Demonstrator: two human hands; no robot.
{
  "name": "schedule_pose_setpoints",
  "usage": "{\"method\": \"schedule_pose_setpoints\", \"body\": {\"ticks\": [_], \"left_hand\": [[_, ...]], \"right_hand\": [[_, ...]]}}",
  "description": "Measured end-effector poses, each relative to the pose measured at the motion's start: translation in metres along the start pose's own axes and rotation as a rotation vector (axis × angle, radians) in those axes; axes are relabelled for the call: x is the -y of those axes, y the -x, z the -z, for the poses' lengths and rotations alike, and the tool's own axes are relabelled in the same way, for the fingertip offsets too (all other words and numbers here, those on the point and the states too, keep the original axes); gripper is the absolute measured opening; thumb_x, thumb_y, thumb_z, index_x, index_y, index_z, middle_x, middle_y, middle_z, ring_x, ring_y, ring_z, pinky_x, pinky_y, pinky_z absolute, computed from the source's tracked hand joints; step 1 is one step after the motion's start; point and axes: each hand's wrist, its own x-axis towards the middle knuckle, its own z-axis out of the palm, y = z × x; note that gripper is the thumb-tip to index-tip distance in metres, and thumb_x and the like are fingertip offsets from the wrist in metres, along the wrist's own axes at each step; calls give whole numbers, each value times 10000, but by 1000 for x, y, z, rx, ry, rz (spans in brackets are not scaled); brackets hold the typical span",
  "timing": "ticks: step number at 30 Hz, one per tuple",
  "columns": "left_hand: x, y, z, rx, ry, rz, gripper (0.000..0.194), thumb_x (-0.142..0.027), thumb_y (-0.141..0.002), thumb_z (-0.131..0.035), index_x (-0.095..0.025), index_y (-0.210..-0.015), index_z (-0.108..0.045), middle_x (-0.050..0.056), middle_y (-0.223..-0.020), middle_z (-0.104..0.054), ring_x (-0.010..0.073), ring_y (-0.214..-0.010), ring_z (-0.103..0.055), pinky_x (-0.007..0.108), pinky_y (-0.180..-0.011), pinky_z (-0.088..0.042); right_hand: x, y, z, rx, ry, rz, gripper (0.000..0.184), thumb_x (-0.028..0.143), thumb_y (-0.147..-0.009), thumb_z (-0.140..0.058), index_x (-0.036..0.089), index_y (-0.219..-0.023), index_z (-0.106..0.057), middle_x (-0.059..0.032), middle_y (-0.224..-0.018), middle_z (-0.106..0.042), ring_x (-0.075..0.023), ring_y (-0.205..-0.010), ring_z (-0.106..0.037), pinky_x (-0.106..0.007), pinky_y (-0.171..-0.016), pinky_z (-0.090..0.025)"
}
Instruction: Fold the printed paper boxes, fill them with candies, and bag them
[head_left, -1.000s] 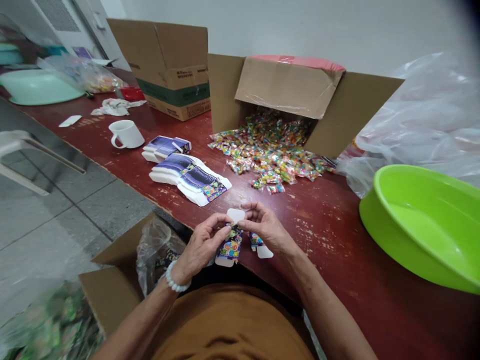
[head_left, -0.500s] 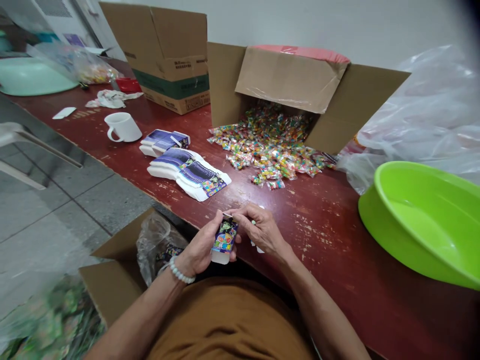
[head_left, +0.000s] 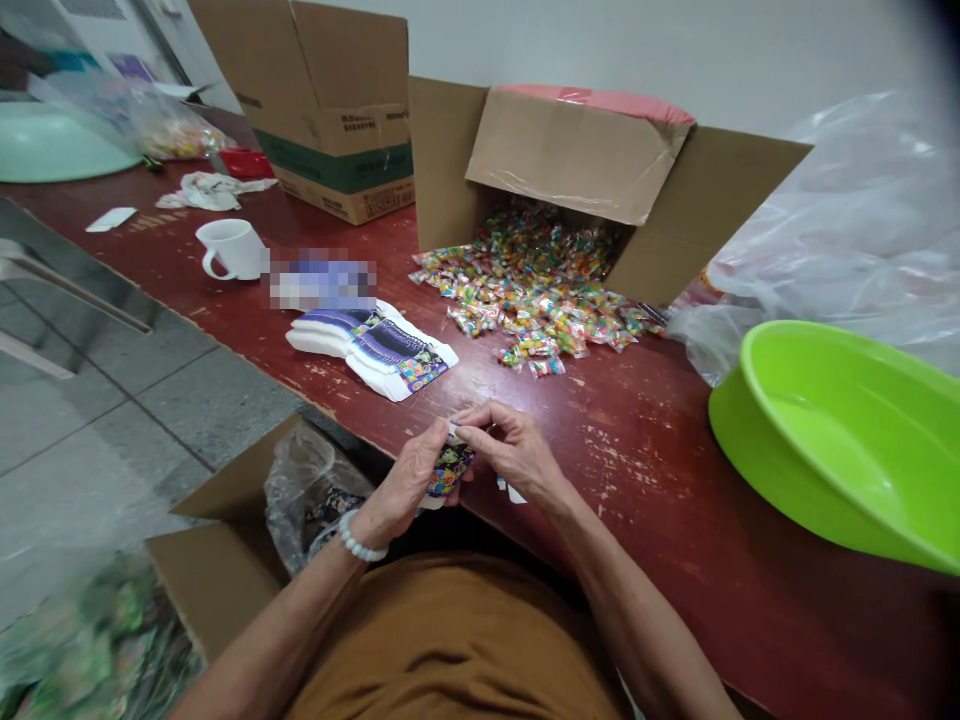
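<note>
A small printed cardboard box (head_left: 450,468), dark with bright pictures, is gripped in my left hand (head_left: 409,472) by the table's front edge. The fingers of my right hand (head_left: 519,450) are pinched at its white top flap. Beneath my right hand, a mostly hidden white-edged piece (head_left: 516,494) lies on the table. Just beyond my hands sits a fanned stack of flat printed boxes (head_left: 375,345). Small clear-wrapped colourful candies (head_left: 540,300) spill from a large cardboard box (head_left: 574,165) lying on its side.
To the right stands a green basin (head_left: 780,480), with clear plastic bags (head_left: 862,240) behind it. A white mug (head_left: 238,252) and a taller carton (head_left: 345,120) are at the back left. Below the table's front edge, an open carton (head_left: 217,580) holds a plastic bag.
The small box has tipped so that less of its front shows, with my right fingers still at its top flap. The view has shifted slightly.
</note>
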Motion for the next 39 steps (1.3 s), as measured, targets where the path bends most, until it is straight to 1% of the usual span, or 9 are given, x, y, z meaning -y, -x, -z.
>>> {"method": "schedule_pose_setpoints", "body": {"ticks": [5,9,11,14,17,20,23,28,39], "left_hand": [[2,-6,-5,-16,163,119,566,-638,-853,-559,-185,-1183,-636,-7,-586,-632,125,-401,-561,206,-386,-433],[-7,-8,-5,41,280,99,550,-562,-903,-527,-283,-1375,-480,-1,-709,-673,149,-483,-626,256,-479,-518],[-15,-6,-4,51,280,68,573,-558,-923,-491,-306,-1431,-405,14,-777,-680,165,-543,-655,283,-523,-541],[-21,-2,-3,21,239,33,615,-618,-923,-430,-253,-1418,-440,40,-814,-671,164,-578,-654,286,-546,-542],[-19,-1,-3,-5,186,2,651,-655,-906,-422,-215,-1378,-509,50,-814,-664,157,-593,-641,276,-561,-534],[-14,-2,-3,-23,144,-14,626,-637,-902,-456,-200,-1339,-556,51,-815,-663,153,-604,-635,259,-562,-517],[-10,-5,-3,-29,152,-10,637,-655,-891,-461,-206,-1334,-555,45,-804,-662,152,-580,-622,252,-529,-492],[-1,-9,-4,-12,65,-81,670,-676,-904,-420,-211,-1376,-521,27,-779,-652,122,-534,-561,229,-499,-452],[-11,3,10,185,-315,-90,706,-664,-938,-318,-180,-1401,-541,57,-803,-645,122,-555,-521,231,-504,-443]], "right_hand": [[2,7,-3,16,382,270,106,342,-891,-622,257,-868,-681,-43,-1041,-716,-206,-960,-630,-396,-904,-483],[-1,-12,25,39,359,186,184,405,-892,-603,253,-951,-690,-43,-1037,-701,-205,-943,-636,-383,-897,-479],[-8,-29,53,-187,408,90,292,448,-910,-548,219,-1040,-675,-67,-1044,-690,-215,-948,-633,-379,-877,-485],[-23,-55,97,-616,842,-108,379,436,-876,-578,161,-1126,-654,-150,-1172,-627,-286,-1106,-574,-432,-954,-439],[-34,-68,123,-674,926,-212,488,434,-832,-638,109,-1196,-628,-240,-1238,-552,-385,-1175,-515,-542,-979,-383],[-32,-61,116,-709,892,-189,523,443,-826,-652,111,-1228,-611,-235,-1256,-517,-362,-1125,-541,-516,-958,-407],[-16,-39,81,-573,694,28,367,476,-862,-627,177,-1065,-692,-138,-1133,-588,-249,-927,-606,-408,-851,-484],[9,-8,24,-5,439,340,167,350,-894,-655,248,-984,-753,-48,-947,-701,-174,-866,-641,-305,-788,-502],[28,5,24,256,313,160,190,255,-908,-609,224,-971,-786,-40,-1065,-767,-188,-924,-715,-303,-823,-543]]}}
